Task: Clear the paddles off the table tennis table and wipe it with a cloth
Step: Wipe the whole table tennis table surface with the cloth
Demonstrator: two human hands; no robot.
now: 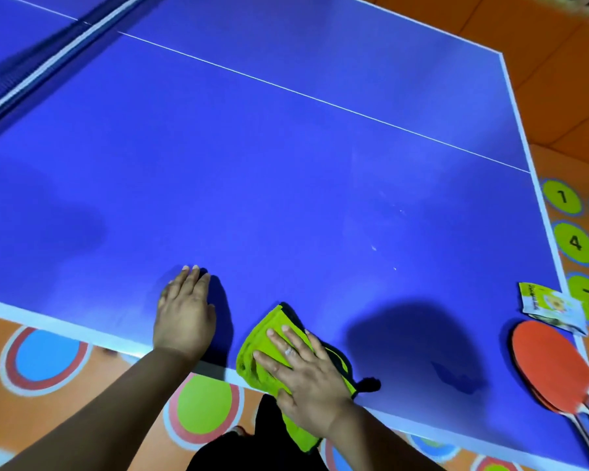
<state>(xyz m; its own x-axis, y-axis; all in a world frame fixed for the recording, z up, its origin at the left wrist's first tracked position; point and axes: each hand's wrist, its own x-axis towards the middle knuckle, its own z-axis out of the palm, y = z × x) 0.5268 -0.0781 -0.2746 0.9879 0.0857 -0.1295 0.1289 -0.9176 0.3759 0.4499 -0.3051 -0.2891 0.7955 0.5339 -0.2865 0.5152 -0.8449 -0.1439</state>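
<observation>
The blue table tennis table (pixel 286 164) fills most of the view. A folded lime-green cloth (pixel 262 338) with a dark trim lies at the near edge, partly hanging over it. My right hand (pixel 303 372) presses flat on the cloth with straight, spread fingers. To its left, my left hand (pixel 184 314) rests flat on the bare table surface near the edge. Red paddles (pixel 551 365) lie stacked at the near right corner, handles pointing off the corner.
A small yellow-and-white packet (pixel 551 305) lies by the paddles at the right edge. The net (pixel 31 62) crosses the far left. The orange floor (pixel 558 79) carries coloured circles and numbered green discs (pixel 575 243) on the right.
</observation>
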